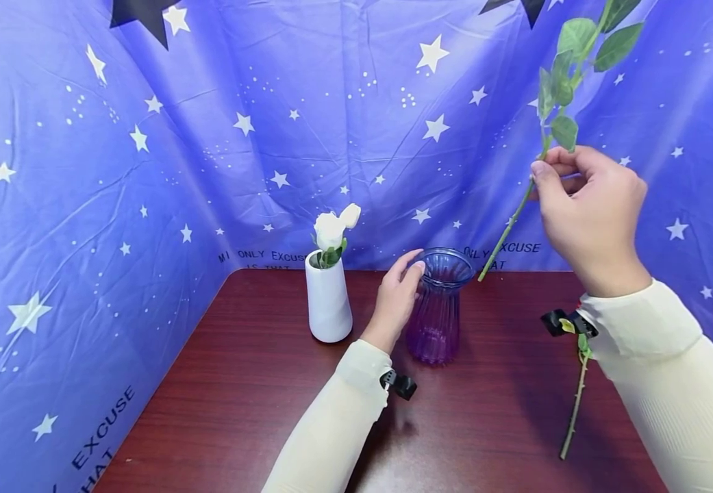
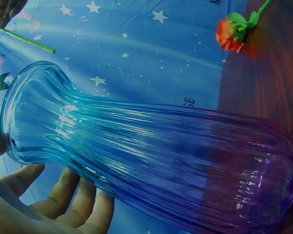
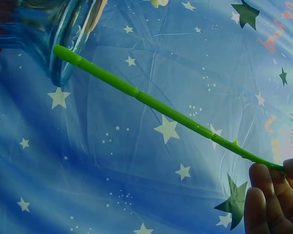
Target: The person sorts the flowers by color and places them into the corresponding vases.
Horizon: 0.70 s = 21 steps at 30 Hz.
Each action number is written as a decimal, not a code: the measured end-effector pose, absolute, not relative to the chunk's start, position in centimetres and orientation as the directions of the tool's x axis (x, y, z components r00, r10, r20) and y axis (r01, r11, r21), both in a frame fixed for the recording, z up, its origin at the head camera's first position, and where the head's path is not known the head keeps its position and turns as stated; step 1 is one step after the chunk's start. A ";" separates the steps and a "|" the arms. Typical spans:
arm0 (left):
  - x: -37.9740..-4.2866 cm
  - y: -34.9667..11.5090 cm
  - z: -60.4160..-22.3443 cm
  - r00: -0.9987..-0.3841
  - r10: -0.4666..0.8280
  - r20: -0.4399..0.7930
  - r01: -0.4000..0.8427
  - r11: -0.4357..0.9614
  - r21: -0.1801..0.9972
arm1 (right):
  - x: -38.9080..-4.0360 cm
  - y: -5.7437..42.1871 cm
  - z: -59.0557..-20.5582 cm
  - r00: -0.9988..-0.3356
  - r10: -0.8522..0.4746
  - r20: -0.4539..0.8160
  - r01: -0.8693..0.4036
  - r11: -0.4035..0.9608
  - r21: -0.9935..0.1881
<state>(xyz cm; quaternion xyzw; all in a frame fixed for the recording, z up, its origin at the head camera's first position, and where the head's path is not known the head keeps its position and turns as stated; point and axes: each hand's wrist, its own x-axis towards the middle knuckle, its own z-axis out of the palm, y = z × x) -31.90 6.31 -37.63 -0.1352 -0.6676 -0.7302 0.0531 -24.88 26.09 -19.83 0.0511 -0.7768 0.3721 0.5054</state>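
A ribbed glass vase [image 1: 435,318], blue at its flared top and purple below, stands upright on the table. My left hand [image 1: 396,298] holds it at the neck from the left, thumb at the rim, fingers along the side [image 2: 63,195]. Raised to the right, my right hand [image 1: 599,212] pinches a green leafy flower stem [image 1: 516,209] between thumb and fingers. Its bare lower end [image 3: 107,77] slants down toward the vase's rim and overlaps it in the right wrist view. The stem's upper end runs out of the head view, so its bloom is hidden.
A white vase [image 1: 329,305] with white roses [image 1: 329,230] stands left of my left hand. Another stem [image 1: 574,418] lies on the dark red table [image 1: 220,397] under my right forearm; an orange rose [image 2: 229,35] shows there. A blue star-patterned cloth [image 1: 344,123] hangs behind and beside the table.
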 end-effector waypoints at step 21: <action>-32.0 6.3 -37.8 -0.959 0.107 0.261 0.247 -0.123 0.961 | -26.0 24.9 -19.9 -0.493 0.304 0.815 -0.502 0.666 -0.552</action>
